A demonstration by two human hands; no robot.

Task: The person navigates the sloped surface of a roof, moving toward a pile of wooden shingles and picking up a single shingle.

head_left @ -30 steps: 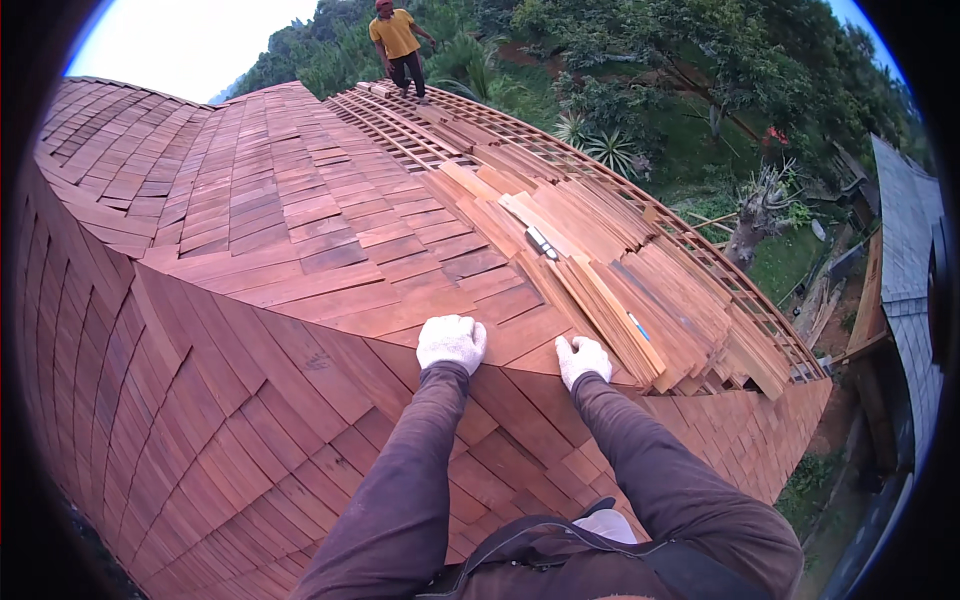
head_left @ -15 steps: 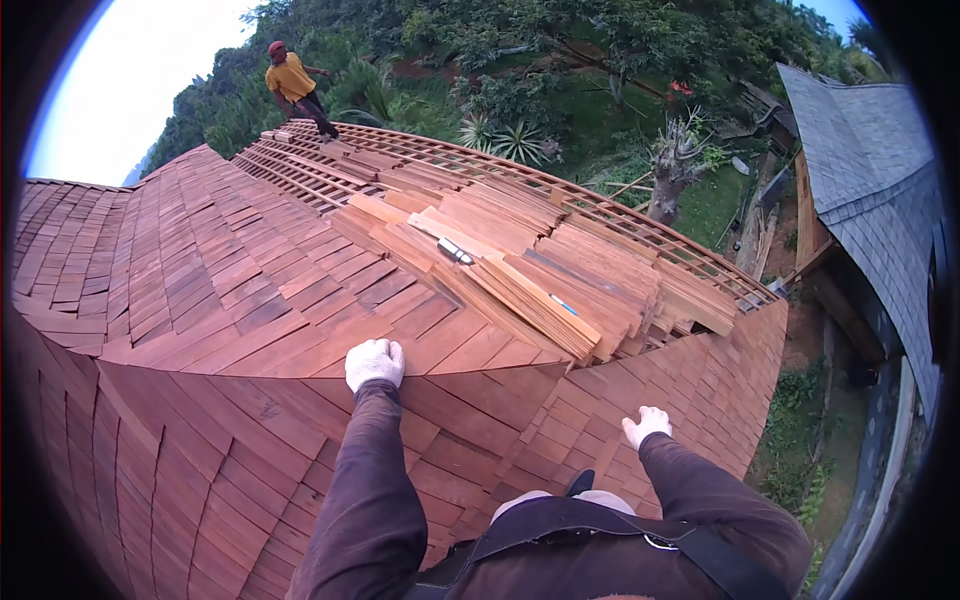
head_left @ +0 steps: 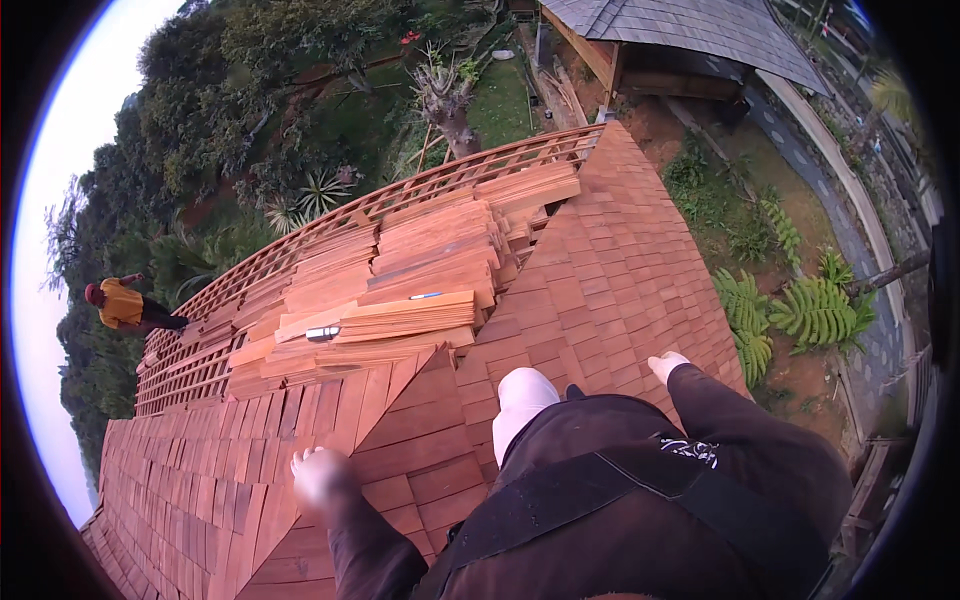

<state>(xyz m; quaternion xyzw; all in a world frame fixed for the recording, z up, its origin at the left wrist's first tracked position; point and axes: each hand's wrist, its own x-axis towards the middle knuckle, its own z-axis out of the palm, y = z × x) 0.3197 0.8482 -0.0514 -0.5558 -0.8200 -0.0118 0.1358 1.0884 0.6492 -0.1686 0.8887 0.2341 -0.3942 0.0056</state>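
Observation:
My left hand [head_left: 318,475], pale and partly blurred, is at the hip ridge of the reddish-brown wooden shingle roof [head_left: 225,460]. Its fingers are apart, with nothing seen in them. Out to the right, my right hand [head_left: 667,367] is stretched over the shingled slope [head_left: 590,300], fingers extended and holding nothing visible. Whether it touches the shingles I cannot tell. Ahead, stacks of loose wooden shingles [head_left: 430,245] lie on the roof. On the nearest stack [head_left: 410,320] rest a thin blue pen-like item [head_left: 425,296] and a small silver-and-dark object [head_left: 322,334] of unclear kind.
Bare battens [head_left: 400,193] run along the far roof edge. A person in a yellow shirt [head_left: 122,303] stands at the far left. Beyond the right edge, the ground drops to ferns [head_left: 815,315] and a path. Another grey-shingled roof [head_left: 690,35] rises behind.
The view has swung right and tilted, and my body has shifted forward along the ridge. The left hand has left its grip over the ridge top; the right hand remains outstretched.

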